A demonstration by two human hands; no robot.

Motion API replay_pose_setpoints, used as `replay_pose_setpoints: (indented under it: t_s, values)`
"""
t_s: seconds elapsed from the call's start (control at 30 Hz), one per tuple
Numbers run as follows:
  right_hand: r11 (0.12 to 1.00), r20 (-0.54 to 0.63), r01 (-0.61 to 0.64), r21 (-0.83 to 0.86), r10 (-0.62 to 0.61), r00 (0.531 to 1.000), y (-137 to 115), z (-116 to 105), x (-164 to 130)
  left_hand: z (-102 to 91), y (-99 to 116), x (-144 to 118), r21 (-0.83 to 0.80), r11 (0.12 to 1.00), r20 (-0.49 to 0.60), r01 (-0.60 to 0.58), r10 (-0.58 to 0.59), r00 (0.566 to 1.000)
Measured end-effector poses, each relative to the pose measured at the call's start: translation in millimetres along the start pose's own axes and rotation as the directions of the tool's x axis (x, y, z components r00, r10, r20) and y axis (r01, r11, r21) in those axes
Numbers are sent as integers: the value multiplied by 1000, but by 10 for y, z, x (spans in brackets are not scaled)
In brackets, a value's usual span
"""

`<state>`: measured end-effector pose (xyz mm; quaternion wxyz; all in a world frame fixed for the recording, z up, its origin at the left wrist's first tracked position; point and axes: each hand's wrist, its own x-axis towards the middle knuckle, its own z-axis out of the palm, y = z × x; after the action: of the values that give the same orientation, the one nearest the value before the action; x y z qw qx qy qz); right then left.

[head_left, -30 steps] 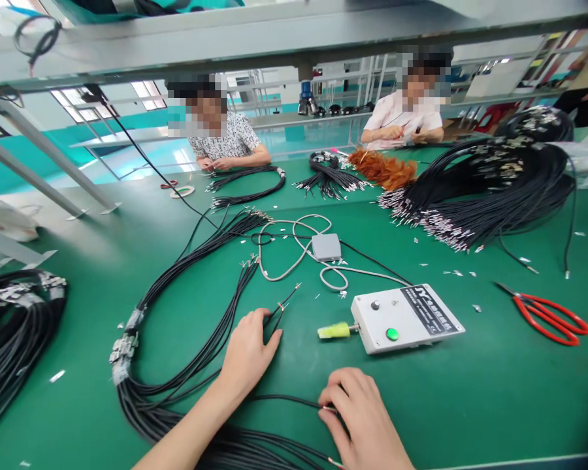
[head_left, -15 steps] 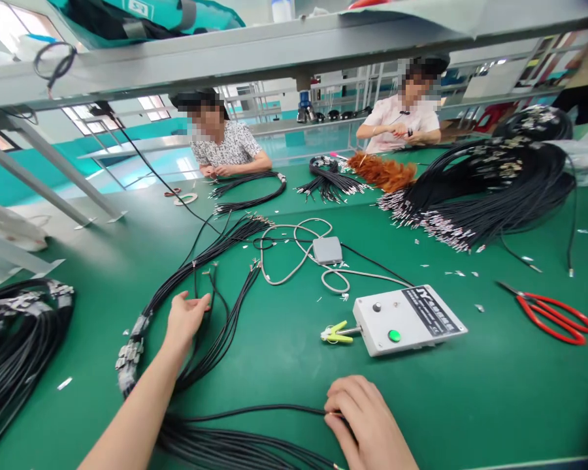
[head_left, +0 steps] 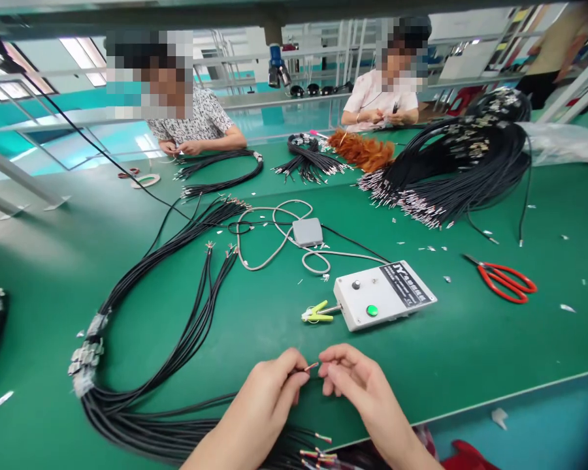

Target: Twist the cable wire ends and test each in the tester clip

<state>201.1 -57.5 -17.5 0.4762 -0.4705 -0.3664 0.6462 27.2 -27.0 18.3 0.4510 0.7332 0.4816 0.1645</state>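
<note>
In the head view my left hand (head_left: pixel 274 391) pinches a black cable close to its stripped end, where thin coloured wires (head_left: pixel 312 367) poke out past the fingertips. Just right of those wire tips is my right hand (head_left: pixel 355 382), its fingers loosely bent and apart, with nothing visible in them. The cable belongs to a bundle of black cables (head_left: pixel 142 421) that curves round on the left, gathered at silvery connectors (head_left: pixel 85 358). More stripped ends (head_left: pixel 318 455) lie beneath my hands by the table edge.
Beyond my hands sits a white box with a green button (head_left: pixel 382 297) and a yellow-green clip (head_left: pixel 318 312). Red-handled scissors (head_left: pixel 507 281) lie to the right. A large cable heap (head_left: pixel 451 163) is at the back right. Two people work across the green table (head_left: pixel 255 307).
My left hand has left the upper cable branch and come down right to grip the cable end. My right hand has loosened from the cable. The view has shifted.
</note>
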Motion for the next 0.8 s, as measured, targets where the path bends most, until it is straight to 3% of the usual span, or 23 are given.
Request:
replay_pose_setpoints:
  t_s: [0.1,0.2,0.3,0.53,0.8]
  values:
    - [975,38,-84,208,78,996,-37,41,20,-3,-10,-33,-66,998,-19,-22,21,1000]
    - [933,103,-175,314,150,983,-49,117,39,12,0,-76,-118,993,-30,-19,16,999]
    - [940,117,-190,282,163,980,-25,161,35,15,-7,-103,-160,987,-31,15,-21,999]
    - [957,31,-107,268,103,994,-42,143,55,32,-39,-122,-261,965,-40,37,-49,998]
    - [993,54,-61,104,56,997,-30,257,86,25,-22,-90,-322,946,-127,-49,8,992]
